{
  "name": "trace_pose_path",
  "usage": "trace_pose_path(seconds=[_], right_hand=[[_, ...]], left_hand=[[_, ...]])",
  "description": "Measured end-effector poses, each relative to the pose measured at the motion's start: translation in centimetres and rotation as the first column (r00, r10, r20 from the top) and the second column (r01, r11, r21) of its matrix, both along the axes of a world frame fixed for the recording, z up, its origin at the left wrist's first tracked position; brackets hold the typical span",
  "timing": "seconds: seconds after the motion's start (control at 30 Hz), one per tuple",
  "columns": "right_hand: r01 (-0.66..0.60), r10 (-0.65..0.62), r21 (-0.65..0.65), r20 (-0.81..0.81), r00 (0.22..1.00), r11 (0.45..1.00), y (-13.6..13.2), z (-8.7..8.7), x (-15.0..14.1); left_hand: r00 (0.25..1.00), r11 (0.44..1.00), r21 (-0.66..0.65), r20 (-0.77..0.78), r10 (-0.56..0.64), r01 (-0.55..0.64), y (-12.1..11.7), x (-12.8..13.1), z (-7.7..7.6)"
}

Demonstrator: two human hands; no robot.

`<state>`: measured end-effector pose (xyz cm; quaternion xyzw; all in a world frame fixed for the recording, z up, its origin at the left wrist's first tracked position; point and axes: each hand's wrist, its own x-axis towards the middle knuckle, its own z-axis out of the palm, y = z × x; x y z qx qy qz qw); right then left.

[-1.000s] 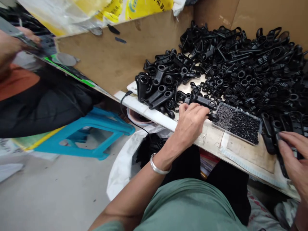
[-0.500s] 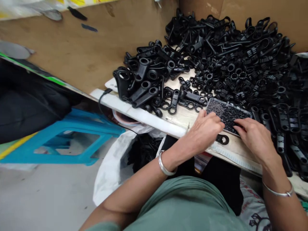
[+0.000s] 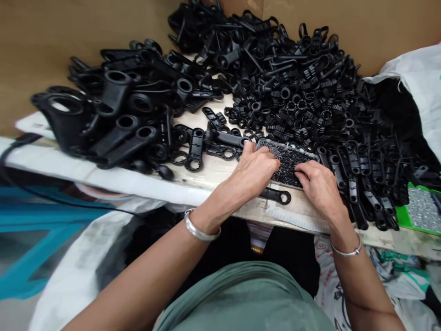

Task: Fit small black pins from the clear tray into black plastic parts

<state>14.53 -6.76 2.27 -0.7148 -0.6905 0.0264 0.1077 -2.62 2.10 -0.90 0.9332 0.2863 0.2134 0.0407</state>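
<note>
A shallow clear box (image 3: 285, 164) full of tiny dark pieces lies near the front of the table. My left hand (image 3: 257, 165) is over its left part, fingers curled down together among the pieces. At the box's right front, my right hand (image 3: 319, 181) has thumb and fingertips pinched together. Whatever either pinch holds is too small or hidden to make out. Just in front of the box lies a black plastic arm with a ringed end (image 3: 280, 196), partly covered by my left hand and wrist.
Behind the box spreads a heap of small black rings (image 3: 296, 103). Larger black plastic arms (image 3: 120, 101) are piled at left, and more clipped arms (image 3: 360, 179) lie at right. A green tray (image 3: 423, 209) of small silvery pieces sits far right. Cardboard (image 3: 344, 27) walls the back.
The view has swung to the right, bringing the green tray and a white sack into sight. Both hands stay at the box, their fingers still drawn together.
</note>
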Motion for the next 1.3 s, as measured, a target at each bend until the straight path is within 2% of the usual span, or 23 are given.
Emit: trace_pose_path(seconds=[0.07,0.17,0.3,0.43,0.57,0.63,0.83,0.9,1.0,1.17,1.3], right_hand=[[0.003,0.012,0.079,-0.189,0.982,0.997,-0.2,-0.3,0.1],[0.092,-0.007,0.156,-0.47,0.883,0.983,-0.7,-0.8,0.3],[0.238,-0.092,0.108,-0.712,0.696,0.965,-1.5,-1.0,0.3],[0.259,-0.113,0.037,-0.834,0.54,0.965,-2.0,-0.9,-0.1],[0.244,-0.082,0.015,-0.92,0.382,0.97,-2.1,-1.1,-1.0],[0.246,-0.072,0.011,-0.942,0.329,0.969,-2.0,-1.4,-1.4],[0.258,-0.069,0.005,-0.959,0.274,0.966,-1.9,-1.9,-2.5],[0.251,-0.071,-0.009,-0.968,0.24,0.968,-1.8,-1.8,-2.9],[0.266,-0.07,-0.022,-0.982,0.174,0.964,-1.4,-1.6,-3.5],[0.276,-0.058,-0.035,-0.995,0.076,0.961,-0.7,-1.3,-4.4],[0.296,-0.048,-0.03,-0.997,0.055,0.955,-0.4,-1.3,-4.7]], left_hand=[[1.0,1.0,-0.021,0.007,0.013,-0.013,0.0,-0.1,0.2],[0.999,0.994,-0.102,0.034,0.041,-0.037,0.2,-0.1,0.4],[0.991,0.965,-0.252,0.098,0.096,-0.069,0.0,-0.2,0.6],[0.964,0.928,-0.37,0.223,0.143,-0.052,-0.6,-0.5,1.1],[0.912,0.875,-0.484,0.363,0.19,0.01,-1.3,-1.1,1.5],[0.899,0.859,-0.512,0.387,0.204,0.026,-1.5,-1.2,1.5],[0.911,0.897,-0.439,0.345,0.227,-0.057,-1.3,-1.4,1.3],[0.898,0.893,-0.447,0.371,0.237,-0.052,-1.3,-1.3,1.2],[0.842,0.854,-0.52,0.474,0.259,0.029,-1.7,-1.1,1.3],[0.702,0.741,-0.624,0.644,0.306,0.249,-2.7,-0.8,1.3],[0.661,0.729,-0.616,0.684,0.308,0.298,-3.3,-0.7,1.1]])
